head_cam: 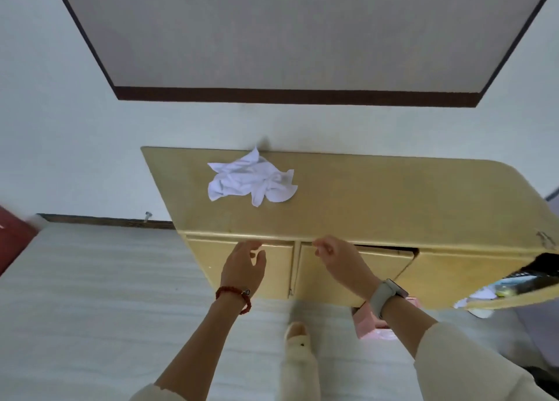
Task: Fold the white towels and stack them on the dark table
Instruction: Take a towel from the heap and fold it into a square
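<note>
A crumpled white towel (pixel 251 180) lies unfolded on the far left part of a tan wooden table (pixel 393 201), close to the wall. My left hand (pixel 245 264), with a red bead bracelet on its wrist, hovers at the table's front edge with relaxed fingers and holds nothing. My right hand (pixel 338 258), with a watch on its wrist, is beside it at the same edge. Its fingers are loosely curled and nothing is in them. Both hands are well short of the towel.
The table front has drawers, and one drawer (pixel 387 252) under my right hand sits slightly ajar. An open compartment (pixel 529 279) at the right holds clutter. A pink box (pixel 367 322) stands on the floor below, beside my slippered foot (pixel 298 337). A red object (pixel 15 240) is at far left.
</note>
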`<state>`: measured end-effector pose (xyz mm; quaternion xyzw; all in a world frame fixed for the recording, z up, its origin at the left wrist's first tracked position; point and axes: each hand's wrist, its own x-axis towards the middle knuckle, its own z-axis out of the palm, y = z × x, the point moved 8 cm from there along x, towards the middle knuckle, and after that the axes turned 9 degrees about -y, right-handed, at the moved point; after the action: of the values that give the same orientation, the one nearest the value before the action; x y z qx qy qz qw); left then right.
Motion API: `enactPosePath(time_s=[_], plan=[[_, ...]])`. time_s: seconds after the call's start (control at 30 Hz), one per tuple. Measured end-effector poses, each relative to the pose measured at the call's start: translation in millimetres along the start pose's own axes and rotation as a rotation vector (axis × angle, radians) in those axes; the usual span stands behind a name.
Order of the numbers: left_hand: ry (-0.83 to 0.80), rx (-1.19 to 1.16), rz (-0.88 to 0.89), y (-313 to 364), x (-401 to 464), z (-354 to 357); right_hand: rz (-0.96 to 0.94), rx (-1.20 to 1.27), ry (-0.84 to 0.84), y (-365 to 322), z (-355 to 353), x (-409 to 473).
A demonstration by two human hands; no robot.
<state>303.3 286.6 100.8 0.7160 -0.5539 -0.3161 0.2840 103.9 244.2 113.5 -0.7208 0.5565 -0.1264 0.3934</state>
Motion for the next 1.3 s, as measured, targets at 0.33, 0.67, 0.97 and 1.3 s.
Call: enactPosePath(time_s=[0.33,0.67,0.97,1.3], plan=[[0.047,-0.034,-0.259,-55,206,54,-0.029,-0.033,-0.16,17,11,222],[0.238,0.148,-0.307,-78,277,66,-0.133,-0.126,-0.218,17,18,316],[0.485,0.046,0.015,-27,241,18,-0.561,-0.395,-0.266,-35,23,327],[0.729,0.117,-0.037,68,205,-5,-0.552,-0.282,-0.586,-19,-75,303]])
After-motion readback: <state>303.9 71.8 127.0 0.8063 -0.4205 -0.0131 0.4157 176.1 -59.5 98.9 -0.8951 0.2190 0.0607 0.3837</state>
